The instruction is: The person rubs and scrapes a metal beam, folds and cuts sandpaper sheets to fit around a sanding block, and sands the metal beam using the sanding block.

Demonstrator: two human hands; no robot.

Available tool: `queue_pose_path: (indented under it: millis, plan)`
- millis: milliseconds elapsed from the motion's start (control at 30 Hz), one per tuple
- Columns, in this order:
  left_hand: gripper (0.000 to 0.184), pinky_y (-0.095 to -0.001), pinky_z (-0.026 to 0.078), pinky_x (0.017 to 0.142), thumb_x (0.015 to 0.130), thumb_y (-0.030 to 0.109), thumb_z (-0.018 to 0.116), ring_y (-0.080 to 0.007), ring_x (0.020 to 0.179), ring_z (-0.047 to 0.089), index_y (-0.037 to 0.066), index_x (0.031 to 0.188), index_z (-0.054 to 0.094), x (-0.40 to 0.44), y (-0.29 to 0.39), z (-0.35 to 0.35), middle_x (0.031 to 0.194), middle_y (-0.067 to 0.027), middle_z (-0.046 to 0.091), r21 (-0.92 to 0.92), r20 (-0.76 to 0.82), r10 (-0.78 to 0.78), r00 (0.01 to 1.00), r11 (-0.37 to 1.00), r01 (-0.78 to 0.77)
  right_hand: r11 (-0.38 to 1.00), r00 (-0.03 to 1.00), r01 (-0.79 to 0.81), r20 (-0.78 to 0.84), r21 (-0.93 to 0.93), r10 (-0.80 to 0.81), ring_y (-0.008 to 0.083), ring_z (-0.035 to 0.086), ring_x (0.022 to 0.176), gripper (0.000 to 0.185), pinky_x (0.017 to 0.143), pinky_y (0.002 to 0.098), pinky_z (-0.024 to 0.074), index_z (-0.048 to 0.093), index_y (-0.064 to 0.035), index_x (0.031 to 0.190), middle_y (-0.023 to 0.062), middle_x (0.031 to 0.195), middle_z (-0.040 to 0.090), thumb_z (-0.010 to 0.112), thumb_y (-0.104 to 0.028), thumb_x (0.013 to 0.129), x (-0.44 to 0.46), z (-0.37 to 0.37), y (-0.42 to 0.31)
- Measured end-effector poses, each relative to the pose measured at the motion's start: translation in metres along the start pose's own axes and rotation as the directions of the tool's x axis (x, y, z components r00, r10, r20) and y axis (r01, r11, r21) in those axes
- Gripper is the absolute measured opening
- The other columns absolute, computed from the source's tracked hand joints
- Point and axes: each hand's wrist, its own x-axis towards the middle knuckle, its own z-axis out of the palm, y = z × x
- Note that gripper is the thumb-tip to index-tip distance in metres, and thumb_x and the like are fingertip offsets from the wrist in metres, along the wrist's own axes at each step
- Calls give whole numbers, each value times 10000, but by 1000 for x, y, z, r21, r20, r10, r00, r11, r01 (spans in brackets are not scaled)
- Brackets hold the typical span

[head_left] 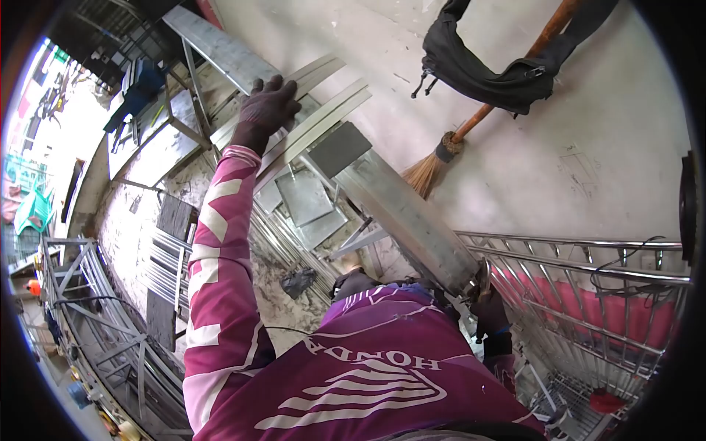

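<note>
My left hand (268, 110), in a dark glove, reaches out with its fingers spread over pale, flat metal strips (316, 117). The strips lie side by side across a long metal beam (401, 209), near a dark grey block (340, 149) at the beam's far end. My right hand (491, 312), also in a dark glove, is low beside the near end of the beam. Its fingers seem closed around a small metallic thing (482, 278), partly hidden and too unclear to name.
A broom (430, 169) and a black bag (485, 70) are on the pale floor ahead. To the right stands a chrome rack (573, 253). Metal sheets (305, 197) lie beyond the beam. Welded metal frames (110, 323) and a bench (158, 140) are on the left.
</note>
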Motion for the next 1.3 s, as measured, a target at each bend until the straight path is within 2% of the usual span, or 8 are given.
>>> queue_pose_path:
  millis: [333,567,700,867,1033,1100,1200,1300]
  plan:
    - [456,-566,416,1138,955,451,595,-522,1443,390,306,1387,576,21,-37,33,1601,-89,455,-47,-217,108,970,992,-120,998,996,13,91,58,-18,216,656,931,432,827,381,536,658,-1,1105,96,986,686,730,-60,683,-10,0,-16]
    - [412,-645,373,1129,963,460,535,-548,1418,406,331,1353,536,12,-11,4,1614,-111,434,8,-47,23,999,1000,-22,992,969,53,247,-116,-23,209,636,978,484,826,359,532,642,-17,1148,74,1031,660,697,-9,667,-4,-20,-11]
    - [447,-536,430,1106,990,404,568,-437,1370,508,185,1375,634,7,2,5,1510,-186,541,-133,-386,42,922,986,-101,998,963,57,261,33,-63,180,631,972,390,856,349,522,645,-28,1105,64,1006,667,825,-106,768,-10,-15,-26]
    - [290,-413,565,876,1001,214,641,-333,999,730,56,1226,731,-97,111,5,1082,-169,756,-555,-460,-118,880,812,-182,973,901,176,374,150,-221,187,639,1028,600,916,354,516,561,-16,1404,91,1134,702,779,-200,876,17,-19,20]
    - [154,-366,579,784,945,98,709,-270,863,747,38,1074,767,-220,242,83,947,-146,761,-770,-302,-32,953,597,-224,908,835,417,379,37,-398,207,649,1033,588,938,382,516,599,-38,1365,119,1161,712,792,-194,832,37,-33,-3]
    - [194,-392,534,728,887,80,728,-295,759,678,36,1074,747,-238,281,85,820,-123,699,-560,-398,89,913,764,-319,875,807,485,382,4,-450,201,659,1020,573,929,382,522,619,-50,1347,111,1144,720,789,-190,818,42,-45,-21]
    - [253,-422,521,778,849,74,733,-310,834,656,43,1100,737,-261,329,96,891,-125,695,-631,-442,-94,892,739,-235,914,772,390,581,-109,-260,224,674,958,544,888,403,529,655,-72,1330,157,1100,733,803,-286,852,51,-65,-28]
    - [258,-459,506,854,850,83,718,-348,939,642,53,1105,737,-277,370,108,1009,-141,710,-458,-579,-35,815,841,-289,648,612,754,469,-105,-637,253,680,920,504,861,420,528,680,-71,1295,190,1067,733,795,-323,873,54,-74,-20]
